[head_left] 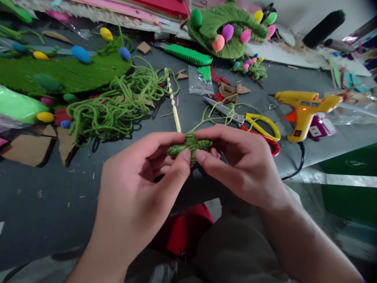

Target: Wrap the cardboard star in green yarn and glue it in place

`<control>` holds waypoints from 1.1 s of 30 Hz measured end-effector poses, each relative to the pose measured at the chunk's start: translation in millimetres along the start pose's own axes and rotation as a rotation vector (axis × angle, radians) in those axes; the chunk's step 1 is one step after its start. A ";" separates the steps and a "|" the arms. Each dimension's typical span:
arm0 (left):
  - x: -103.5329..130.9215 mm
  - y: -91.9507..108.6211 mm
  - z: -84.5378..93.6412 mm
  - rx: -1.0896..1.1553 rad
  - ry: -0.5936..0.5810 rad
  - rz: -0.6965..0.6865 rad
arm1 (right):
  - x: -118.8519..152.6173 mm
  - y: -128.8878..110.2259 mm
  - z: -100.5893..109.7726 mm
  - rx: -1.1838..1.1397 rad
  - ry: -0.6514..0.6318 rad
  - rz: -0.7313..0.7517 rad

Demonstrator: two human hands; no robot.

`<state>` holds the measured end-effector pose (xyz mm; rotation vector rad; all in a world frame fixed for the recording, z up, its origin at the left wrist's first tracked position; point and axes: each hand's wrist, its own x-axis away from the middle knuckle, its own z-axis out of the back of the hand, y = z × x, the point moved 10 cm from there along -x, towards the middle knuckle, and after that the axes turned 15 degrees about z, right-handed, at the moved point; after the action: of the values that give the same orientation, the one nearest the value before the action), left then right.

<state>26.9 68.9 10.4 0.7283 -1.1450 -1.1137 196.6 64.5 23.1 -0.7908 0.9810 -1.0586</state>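
Note:
Between my two hands is a small star-like shape wrapped in green yarn (191, 138), held over the table's front edge. My left hand (144, 169) pinches its left side with thumb and fingers. On the other side, my right hand (241, 165) grips it the same way, thumb tip near its middle. A strand of green yarn (203, 122) runs from its top towards the scissors (262, 125), which have yellow and red handles. Past my left hand lies a loose tangle of green yarn (118, 102). A pale pencil (174, 104) points at the wrapped shape.
A yellow glue gun (309, 106) with a lit red light stands at the right, its cord hanging off the edge. Further back lie a green utility knife (188, 55) and a green yarn-wrapped crescent (235, 23) with coloured balls. Cardboard scraps (29, 149) are at the left.

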 end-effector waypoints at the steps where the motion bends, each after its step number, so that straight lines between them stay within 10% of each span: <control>1: -0.1 0.3 -0.2 0.005 0.001 -0.004 | -0.1 -0.3 0.0 -0.005 -0.006 -0.002; 33: -0.7 -0.9 -1.2 0.010 -0.006 -0.009 | -0.3 0.0 -1.1 0.008 -0.006 0.002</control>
<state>27.7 69.3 9.0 0.7392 -1.1541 -1.1183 195.6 64.7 22.8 -0.7862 0.9718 -1.0572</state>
